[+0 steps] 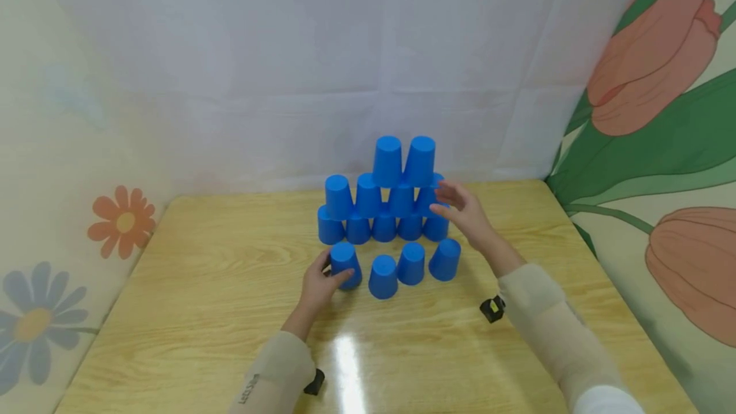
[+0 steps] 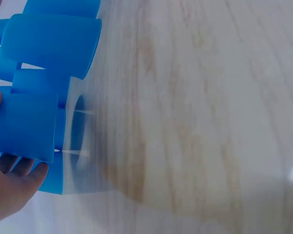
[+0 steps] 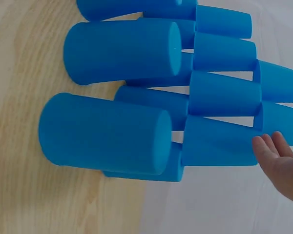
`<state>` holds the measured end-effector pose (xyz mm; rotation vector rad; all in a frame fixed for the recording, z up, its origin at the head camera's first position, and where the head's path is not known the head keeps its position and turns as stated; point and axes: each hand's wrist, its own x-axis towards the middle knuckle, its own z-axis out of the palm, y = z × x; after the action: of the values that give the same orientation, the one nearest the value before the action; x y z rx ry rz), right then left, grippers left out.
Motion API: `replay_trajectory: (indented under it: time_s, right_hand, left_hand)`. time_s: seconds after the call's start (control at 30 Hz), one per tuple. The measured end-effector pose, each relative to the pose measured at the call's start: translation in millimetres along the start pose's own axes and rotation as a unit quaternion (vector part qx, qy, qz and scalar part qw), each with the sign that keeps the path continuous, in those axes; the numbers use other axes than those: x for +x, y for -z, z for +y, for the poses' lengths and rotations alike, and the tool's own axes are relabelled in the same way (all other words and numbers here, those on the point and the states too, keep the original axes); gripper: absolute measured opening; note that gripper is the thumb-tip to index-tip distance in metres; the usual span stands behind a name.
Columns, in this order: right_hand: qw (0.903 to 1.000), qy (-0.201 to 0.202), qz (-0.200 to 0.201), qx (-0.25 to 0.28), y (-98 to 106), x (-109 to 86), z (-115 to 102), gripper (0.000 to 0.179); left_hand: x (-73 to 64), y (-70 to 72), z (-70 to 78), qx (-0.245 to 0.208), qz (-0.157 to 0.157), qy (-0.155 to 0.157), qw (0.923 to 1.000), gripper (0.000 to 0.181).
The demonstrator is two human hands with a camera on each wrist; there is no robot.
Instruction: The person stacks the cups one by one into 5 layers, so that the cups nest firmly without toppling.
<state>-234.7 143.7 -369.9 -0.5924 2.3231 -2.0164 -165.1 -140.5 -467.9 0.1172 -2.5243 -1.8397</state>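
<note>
My left hand (image 1: 318,283) grips an upside-down blue cup (image 1: 342,262) at the left of the front row, thumb on the near side and fingers around its far left. The left wrist view shows that hand (image 2: 14,187) with its fingers along one side of the cup (image 2: 27,124). Behind stands a pyramid of upside-down blue cups: a bottom row (image 1: 383,227), a second row (image 1: 338,198) and two top cups (image 1: 388,161). Beside the second row's right end, my right hand (image 1: 468,214) has its fingers loosely extended, holding nothing; its fingertips overlap the end cup (image 3: 219,142) in the right wrist view.
Three more upside-down blue cups (image 1: 383,277) stand in front of the pyramid, right of the held one. The wooden table (image 1: 201,273) meets a white cloth backdrop (image 1: 276,82). Flower-patterned walls flank both sides. Small black devices (image 1: 492,308) are at the wrists.
</note>
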Motion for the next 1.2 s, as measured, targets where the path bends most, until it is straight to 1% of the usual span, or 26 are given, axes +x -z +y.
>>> replay_trajectory:
  time_s: [0.1,0.23,0.33,0.43,0.57,0.67,0.8,0.87,1.0,1.1,1.2]
  right_hand:
    - [0.9999,-0.013,0.009,0.000,2,-6.5,9,0.053]
    - [0.9984,-0.047,0.030,-0.004,4,-17.2,26,0.058]
    - [0.9966,-0.067,0.048,-0.004,6,-25.6,39,0.058]
    - [0.9945,-0.083,0.064,-0.007,7,-34.1,48,0.054]
    - [0.9919,-0.102,0.074,-0.015,6,-44.8,58,0.051]
    - [0.9907,-0.112,0.075,-0.019,5,-52.7,63,0.052]
    - [0.9887,-0.132,0.069,-0.018,2,-61.7,68,0.055]
    - [0.9869,-0.147,0.064,-0.019,2,-65.1,71,0.057]
    - [0.9833,-0.172,0.057,-0.020,0,-69.6,79,0.062]
    - [0.9823,-0.179,0.053,-0.016,-2,-72.0,85,0.065]
    - [0.9821,-0.181,0.053,-0.011,-4,-72.9,89,0.066]
  left_hand:
    - [0.5,4.4,3.3,0.008,0.002,-0.008,0.9999,0.063]
    - [1.9,10.1,8.1,0.024,0.001,-0.015,0.9996,0.062]
    - [2.9,13.7,12.8,0.031,-0.003,-0.020,0.9993,0.059]
    - [3.7,16.6,18.7,0.029,-0.005,-0.024,0.9993,0.058]
    - [4.8,20.7,28.7,0.020,-0.014,-0.036,0.9991,0.059]
    - [3.5,24.1,41.9,0.009,-0.023,-0.047,0.9986,0.058]
    - [-1.2,27.3,66.7,-0.001,-0.026,-0.068,0.9973,0.056]
    - [-1.8,28.2,76.6,0.001,-0.026,-0.075,0.9969,0.055]
    - [8.4,28.4,77.7,0.020,-0.026,-0.088,0.9956,0.060]
    - [18.0,27.3,77.7,0.024,-0.020,-0.106,0.9939,0.061]
    - [23.6,26.2,86.7,0.012,-0.012,-0.117,0.9930,0.059]
